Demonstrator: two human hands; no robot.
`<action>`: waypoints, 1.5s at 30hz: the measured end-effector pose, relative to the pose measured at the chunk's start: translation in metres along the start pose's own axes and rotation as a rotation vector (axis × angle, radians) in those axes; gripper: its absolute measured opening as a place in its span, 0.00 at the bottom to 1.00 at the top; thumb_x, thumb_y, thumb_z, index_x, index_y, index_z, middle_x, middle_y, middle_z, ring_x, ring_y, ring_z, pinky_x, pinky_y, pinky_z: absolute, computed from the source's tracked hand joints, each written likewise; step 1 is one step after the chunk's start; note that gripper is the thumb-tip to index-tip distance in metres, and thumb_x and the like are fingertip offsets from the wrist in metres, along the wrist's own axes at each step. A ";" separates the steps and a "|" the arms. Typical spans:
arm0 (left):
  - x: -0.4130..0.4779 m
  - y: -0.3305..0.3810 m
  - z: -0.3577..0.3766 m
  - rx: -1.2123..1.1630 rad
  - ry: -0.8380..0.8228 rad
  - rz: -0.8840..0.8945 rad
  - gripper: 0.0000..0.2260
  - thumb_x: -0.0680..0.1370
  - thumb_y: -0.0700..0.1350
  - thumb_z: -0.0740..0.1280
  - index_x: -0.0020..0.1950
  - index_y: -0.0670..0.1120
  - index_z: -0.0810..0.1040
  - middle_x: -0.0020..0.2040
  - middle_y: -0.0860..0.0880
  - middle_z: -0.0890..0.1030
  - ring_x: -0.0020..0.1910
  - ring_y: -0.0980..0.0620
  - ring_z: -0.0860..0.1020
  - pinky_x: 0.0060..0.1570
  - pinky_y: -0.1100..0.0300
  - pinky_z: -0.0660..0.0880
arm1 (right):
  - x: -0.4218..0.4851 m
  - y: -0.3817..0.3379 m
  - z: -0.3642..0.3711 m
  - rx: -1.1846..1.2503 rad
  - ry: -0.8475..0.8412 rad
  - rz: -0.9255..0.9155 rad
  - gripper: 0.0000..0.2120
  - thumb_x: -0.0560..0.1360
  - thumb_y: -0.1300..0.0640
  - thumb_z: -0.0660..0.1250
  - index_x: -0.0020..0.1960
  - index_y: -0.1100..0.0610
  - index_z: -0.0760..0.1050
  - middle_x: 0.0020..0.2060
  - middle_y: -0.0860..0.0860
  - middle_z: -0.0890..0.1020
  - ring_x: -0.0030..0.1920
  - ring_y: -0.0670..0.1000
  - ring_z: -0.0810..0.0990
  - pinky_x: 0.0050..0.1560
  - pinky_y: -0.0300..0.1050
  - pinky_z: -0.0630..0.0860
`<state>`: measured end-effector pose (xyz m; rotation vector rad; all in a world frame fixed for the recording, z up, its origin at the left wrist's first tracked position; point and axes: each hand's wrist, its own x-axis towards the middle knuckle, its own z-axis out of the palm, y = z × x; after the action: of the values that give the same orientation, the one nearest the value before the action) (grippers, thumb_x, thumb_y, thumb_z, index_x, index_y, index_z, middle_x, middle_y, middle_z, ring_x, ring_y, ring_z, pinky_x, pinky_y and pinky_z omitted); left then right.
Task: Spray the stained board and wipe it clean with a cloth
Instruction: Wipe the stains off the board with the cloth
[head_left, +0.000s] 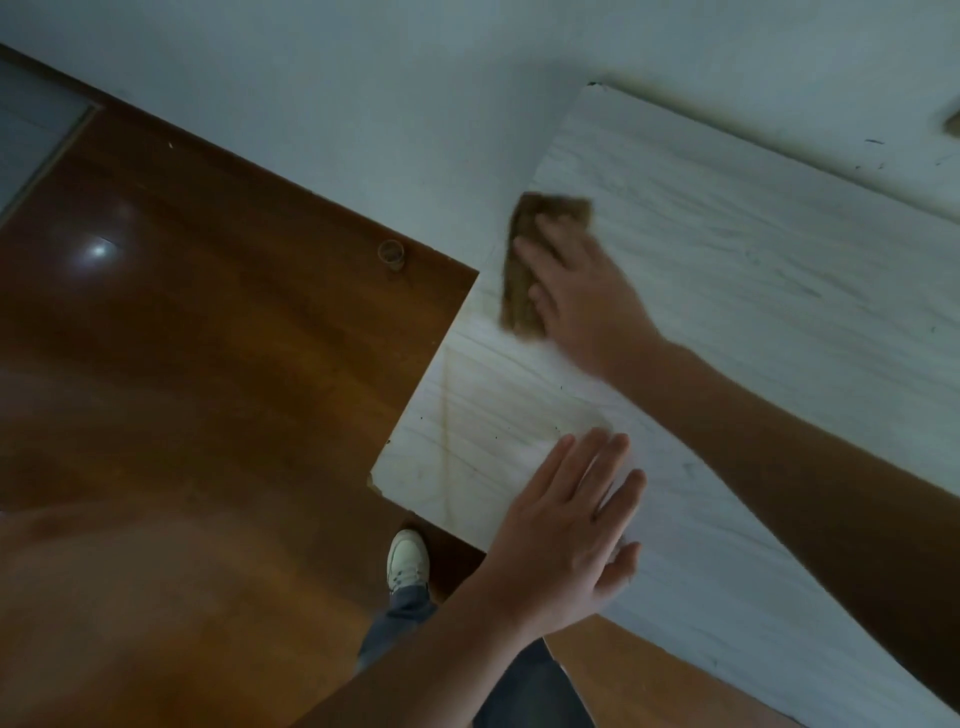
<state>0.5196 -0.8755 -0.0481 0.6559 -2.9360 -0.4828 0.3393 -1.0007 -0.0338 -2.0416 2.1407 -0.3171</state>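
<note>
A large white board (727, 260) with faint grey streaks and yellowish-brown stains near its lower left corner leans against the pale wall. My right hand (576, 291) presses a brown cloth (524, 260) flat against the board near its left edge, fingers straight; the hand and cloth are blurred. Lower down, my left hand (566, 530) lies flat on the board with its fingers spread, just right of the stained patch. No spray bottle is in view.
A glossy brown wooden floor (182, 389) fills the left side. A small brown round object (390, 254) stands on the floor by the wall. My white shoe (408, 558) and jeans leg are below the board's corner.
</note>
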 end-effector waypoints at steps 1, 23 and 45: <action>-0.002 0.001 -0.002 0.014 0.000 0.023 0.25 0.83 0.58 0.62 0.75 0.45 0.72 0.78 0.41 0.68 0.80 0.43 0.64 0.81 0.49 0.58 | -0.014 -0.015 0.003 -0.019 -0.029 -0.131 0.24 0.81 0.53 0.60 0.75 0.59 0.69 0.74 0.61 0.69 0.76 0.64 0.65 0.76 0.62 0.62; -0.138 -0.109 -0.051 0.021 -0.018 -0.254 0.24 0.83 0.57 0.59 0.75 0.46 0.71 0.79 0.45 0.68 0.77 0.46 0.68 0.71 0.45 0.73 | -0.123 -0.105 0.031 0.023 -0.131 -0.115 0.25 0.83 0.47 0.50 0.77 0.53 0.66 0.77 0.54 0.66 0.78 0.56 0.61 0.77 0.55 0.63; -0.144 -0.135 -0.061 0.080 -0.099 -0.080 0.25 0.83 0.57 0.56 0.78 0.48 0.69 0.81 0.46 0.65 0.81 0.45 0.63 0.76 0.51 0.58 | -0.182 -0.162 0.039 0.086 -0.063 0.303 0.26 0.82 0.44 0.54 0.78 0.51 0.62 0.78 0.51 0.63 0.79 0.55 0.58 0.76 0.56 0.62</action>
<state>0.7128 -0.9467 -0.0373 0.7830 -3.0447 -0.4188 0.5145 -0.8275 -0.0333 -1.6282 2.3091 -0.2920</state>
